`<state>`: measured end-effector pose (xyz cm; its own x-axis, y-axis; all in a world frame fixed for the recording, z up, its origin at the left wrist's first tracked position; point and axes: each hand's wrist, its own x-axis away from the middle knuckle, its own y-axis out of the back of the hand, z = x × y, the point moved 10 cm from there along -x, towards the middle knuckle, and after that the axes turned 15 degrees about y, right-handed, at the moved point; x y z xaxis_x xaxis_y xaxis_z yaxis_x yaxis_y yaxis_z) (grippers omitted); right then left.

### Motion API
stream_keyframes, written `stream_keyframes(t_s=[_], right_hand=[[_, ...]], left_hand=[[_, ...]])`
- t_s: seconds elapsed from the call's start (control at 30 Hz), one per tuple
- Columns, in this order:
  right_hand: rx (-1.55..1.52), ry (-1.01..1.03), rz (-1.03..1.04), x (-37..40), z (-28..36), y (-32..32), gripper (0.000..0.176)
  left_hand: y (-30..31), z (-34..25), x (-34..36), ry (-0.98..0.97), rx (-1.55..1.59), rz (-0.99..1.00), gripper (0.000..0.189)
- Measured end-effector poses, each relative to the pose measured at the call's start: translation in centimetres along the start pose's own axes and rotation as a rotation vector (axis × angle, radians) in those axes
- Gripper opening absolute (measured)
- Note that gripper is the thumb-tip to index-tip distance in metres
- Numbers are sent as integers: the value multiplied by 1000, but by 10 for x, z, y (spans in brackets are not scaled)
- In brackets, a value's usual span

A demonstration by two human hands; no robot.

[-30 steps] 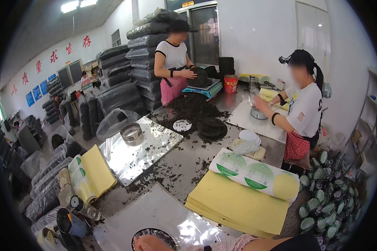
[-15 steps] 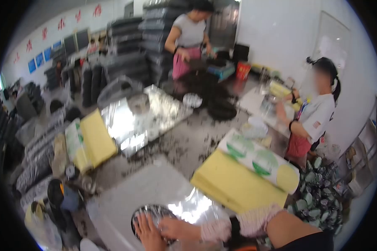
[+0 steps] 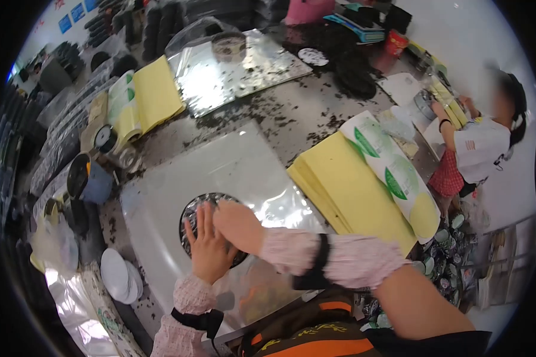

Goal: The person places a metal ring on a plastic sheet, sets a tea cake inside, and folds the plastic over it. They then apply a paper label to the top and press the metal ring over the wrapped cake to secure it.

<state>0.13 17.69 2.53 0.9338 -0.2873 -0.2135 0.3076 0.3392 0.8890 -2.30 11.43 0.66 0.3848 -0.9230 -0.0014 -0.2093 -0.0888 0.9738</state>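
Observation:
My left hand point(image 3: 210, 245) lies flat, fingers spread, on a round dark disc wrapped in shiny foil point(image 3: 192, 214). My right hand point(image 3: 239, 224) presses on the same disc from the right, fingers curled over it. The disc rests on a large sheet of silver foil point(image 3: 232, 172) spread on the metal table point(image 3: 292, 116) in front of me. Both wrists wear pink patterned sleeves.
A stack of yellow paper point(image 3: 348, 184) with a green-printed sheet point(image 3: 393, 169) lies to the right. More yellow sheets point(image 3: 152, 98) and a second foil sheet point(image 3: 238, 71) are farther back. Loose dark tea litters the table. A person in white point(image 3: 482, 146) works at the right.
The view has tilted down toward the table. Both of my hands have come fully into view and now press on the foil-wrapped disc.

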Motion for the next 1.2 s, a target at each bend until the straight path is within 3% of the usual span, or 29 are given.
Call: stream_keyframes(t_s=[0.07, 0.13, 0.2, 0.23, 0.3, 0.37, 0.43, 0.53, 0.63, 0.7, 0.73, 0.83, 0.87, 0.93, 1.03, 1.07, 1.1, 1.13, 1.2], right_hand=[[106, -19, 11, -5, -9, -15, 19], [52, 59, -179, 14, -20, 17, 20], [35, 106, -480, 80, -77, 72, 24], [261, 112, -646, 133, -105, 110, 26], [597, -306, -658, 267, -194, 130, 39], [847, -551, -397, 354, -202, 166, 44], [914, -498, -380, 401, -203, 169, 40], [922, -464, -380, 396, -199, 175, 33], [488, -729, -852, 431, -225, 196, 25], [82, -956, -914, 468, -279, 227, 15], [-65, -549, -1286, 561, -360, 250, 16], [1080, -894, -1179, 673, -321, 369, 32], [251, -635, -1728, 576, -284, 364, 34], [-62, -935, -1405, 472, -318, 266, 34], [-281, -255, -546, 190, -163, 92, 77], [17, 99, -268, 133, -87, 73, 92], [-66, 323, -207, 106, -41, 53, 94], [-97, 379, -160, 87, -13, 48, 93], [-63, 434, -101, 65, 10, 34, 94]], left_hand=[[0, -4, -3, -20, -35, 23, 89], [-4, -4, -2, 0, -56, 39, 95], [-6, -6, -3, 16, -44, 103, 98], [-7, -5, -3, 40, -41, 127, 100], [-11, -4, -2, 35, -63, 154, 102], [-9, -7, -6, 57, -80, 187, 104], [-12, -5, -6, 48, -103, 168, 104], [-12, -8, -3, 28, -120, 170, 102], [-10, -10, -4, 15, -102, 149, 98], [-12, -8, -8, -4, -117, 133, 97], [-15, -2, -4, -1, -126, 134, 97], [-9, -7, -4, 15, -112, 121, 95], [-7, -6, -7, 35, -83, 119, 94], [-3, -6, -6, 54, -67, 125, 90], [-5, -2, -4, 54, -25, 105, 87], [-5, 1, -4, 56, 3, 94, 84], [-9, 3, -1, -18, -54, 87, 80], [-20, 5, 4, -90, -104, 78, 76], [-31, 15, 7, -73, 287, 155, 64]])
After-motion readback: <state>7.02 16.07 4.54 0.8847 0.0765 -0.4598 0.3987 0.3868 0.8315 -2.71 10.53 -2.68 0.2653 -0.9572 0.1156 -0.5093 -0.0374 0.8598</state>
